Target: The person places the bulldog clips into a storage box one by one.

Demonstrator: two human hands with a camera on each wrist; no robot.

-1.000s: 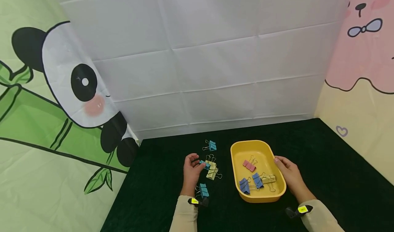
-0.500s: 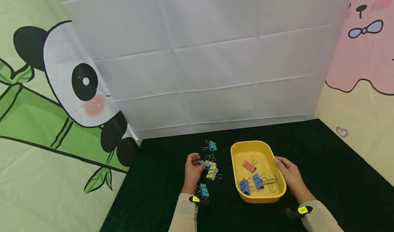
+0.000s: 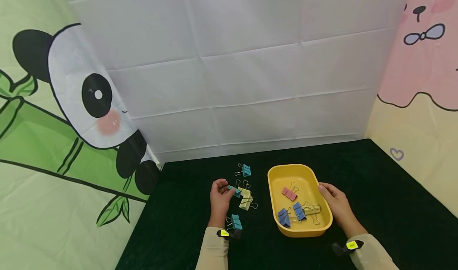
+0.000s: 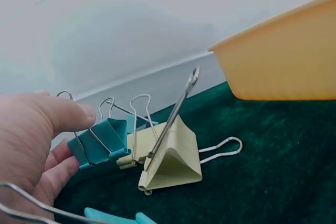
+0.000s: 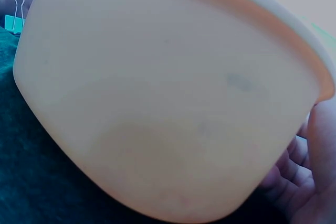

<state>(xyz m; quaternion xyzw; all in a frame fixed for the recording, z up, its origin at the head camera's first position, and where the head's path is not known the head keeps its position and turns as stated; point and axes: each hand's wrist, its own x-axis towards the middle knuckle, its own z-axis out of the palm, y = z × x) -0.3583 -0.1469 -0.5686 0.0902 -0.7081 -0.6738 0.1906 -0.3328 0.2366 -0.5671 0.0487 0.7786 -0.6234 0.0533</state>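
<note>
Between thumb and fingers, my left hand (image 3: 219,203) pinches a teal binder clip (image 4: 105,141) just above the dark green cloth. Right beside it stand two pale yellow binder clips (image 3: 246,203), close against each other. One more teal binder clip (image 3: 246,170) lies farther back, and another teal binder clip (image 3: 236,222) lies near my left wrist. My right hand (image 3: 338,207) grips the right rim of a yellow plastic tray (image 3: 272,190), thumb on the edge; its fingers are partly hidden behind the tray in the right wrist view.
Inside the tray lie a pink binder clip (image 3: 289,193), two blue binder clips (image 3: 299,211) and a yellow binder clip (image 3: 313,209). Dark green cloth (image 3: 186,206) covers the table. A white sheet (image 3: 250,83) hangs behind it, with printed panels at both sides.
My left hand has shifted slightly left with the teal binder clip, drawing it off from in front of the yellow clips. The right hand and tray have stayed put.
</note>
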